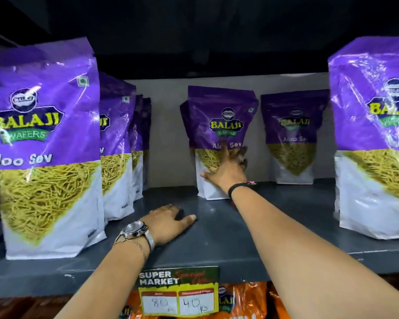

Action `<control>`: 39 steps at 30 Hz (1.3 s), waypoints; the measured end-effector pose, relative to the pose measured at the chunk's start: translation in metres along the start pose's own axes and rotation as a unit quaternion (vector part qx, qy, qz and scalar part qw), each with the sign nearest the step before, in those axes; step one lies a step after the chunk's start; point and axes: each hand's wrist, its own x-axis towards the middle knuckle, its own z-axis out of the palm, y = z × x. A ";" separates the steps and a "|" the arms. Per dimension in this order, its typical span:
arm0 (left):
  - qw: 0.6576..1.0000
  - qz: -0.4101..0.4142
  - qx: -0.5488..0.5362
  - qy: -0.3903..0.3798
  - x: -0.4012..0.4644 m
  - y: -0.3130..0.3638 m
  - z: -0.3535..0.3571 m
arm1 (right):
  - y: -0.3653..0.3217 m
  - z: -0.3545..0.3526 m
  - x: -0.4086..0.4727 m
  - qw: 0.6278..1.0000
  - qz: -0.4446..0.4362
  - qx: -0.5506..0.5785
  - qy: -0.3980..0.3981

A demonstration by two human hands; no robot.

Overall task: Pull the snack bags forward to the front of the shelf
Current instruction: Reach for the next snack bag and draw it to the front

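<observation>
While your left hand (168, 221) rests flat on the shelf (228, 229), your right hand (228, 168) spreads wide against the centre-frame purple bag (219, 125).

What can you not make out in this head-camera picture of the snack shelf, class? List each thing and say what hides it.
- Head view: lower front of the middle bag, covered by the right hand.
- Bag behind it: only an edge shows.
- Rear bags in the left row, masked by those in front.
- Far right bag, cut off by the frame edge.
- Price tag: small print blurred.
</observation>
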 end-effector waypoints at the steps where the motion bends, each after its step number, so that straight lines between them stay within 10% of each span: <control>1: 1.000 0.000 -0.001 0.002 0.001 -0.001 -0.001 | -0.002 -0.002 0.000 1.000 -0.001 0.004 0.003; 39: 0.999 -0.021 0.011 -0.036 0.001 -0.003 -0.002 | -0.012 -0.082 -0.107 0.999 -0.033 -0.023 0.022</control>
